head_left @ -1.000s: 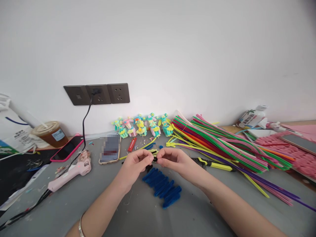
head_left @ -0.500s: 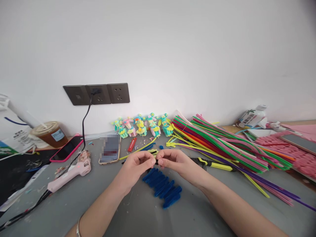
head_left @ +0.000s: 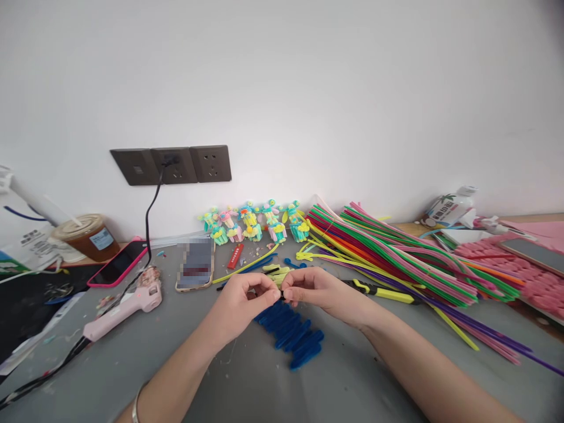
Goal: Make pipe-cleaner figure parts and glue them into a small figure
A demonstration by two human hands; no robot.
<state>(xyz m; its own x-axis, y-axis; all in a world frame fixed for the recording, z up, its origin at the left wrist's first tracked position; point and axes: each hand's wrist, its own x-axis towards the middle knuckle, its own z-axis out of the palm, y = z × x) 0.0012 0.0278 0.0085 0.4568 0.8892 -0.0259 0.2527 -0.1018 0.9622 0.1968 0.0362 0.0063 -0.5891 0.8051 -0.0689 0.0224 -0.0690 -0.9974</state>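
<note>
My left hand (head_left: 240, 305) and my right hand (head_left: 315, 289) meet fingertip to fingertip above the grey table (head_left: 247, 382). Both pinch a small black piece (head_left: 281, 295) between them; it looks like a short bit of pipe cleaner. Just below the hands lies a row of short blue pipe cleaner pieces (head_left: 291, 332). Yellow pipe cleaner bits (head_left: 275, 271) lie just beyond the fingers.
A big heap of long coloured pipe cleaners (head_left: 396, 258) spreads to the right. Yellow-handled cutters (head_left: 383, 291) lie beside my right hand. Several small figures (head_left: 253, 223) stand by the wall. A pink glue gun (head_left: 126, 302), two phones (head_left: 196, 264) and an iced drink cup (head_left: 90, 235) are left.
The two hands have drifted slightly down and toward me while keeping the pinch on the black piece. The view has shifted a little.
</note>
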